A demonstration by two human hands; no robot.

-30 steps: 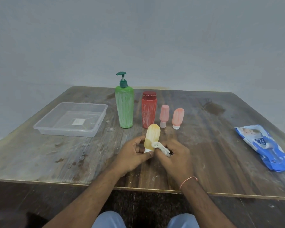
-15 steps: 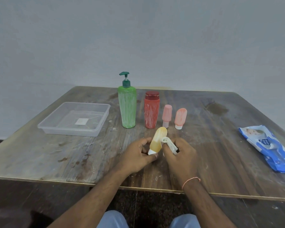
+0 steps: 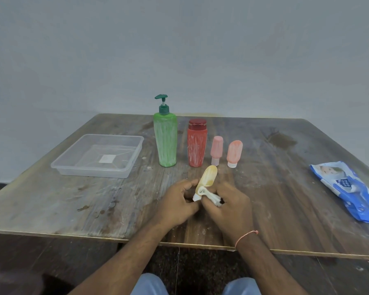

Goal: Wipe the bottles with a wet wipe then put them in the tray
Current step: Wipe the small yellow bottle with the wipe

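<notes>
My left hand (image 3: 179,202) grips the cap end of a small yellow bottle (image 3: 208,176), which tilts up and away from me. My right hand (image 3: 230,204) pinches a folded white wet wipe (image 3: 209,193) against the bottle's lower part. Behind them stand a tall green pump bottle (image 3: 165,139), a red bottle (image 3: 197,143), a small pink bottle (image 3: 216,149) and a small orange bottle (image 3: 234,153), all streaked white. The clear plastic tray (image 3: 134,155) lies empty at the left.
A blue wet-wipe pack (image 3: 347,188) lies near the right edge of the wooden table (image 3: 73,199). A grey wall rises behind the table. My knees show below the near edge.
The wipe has slid down the yellow bottle toward its cap end. Both hands stay in about the same place over the table's front.
</notes>
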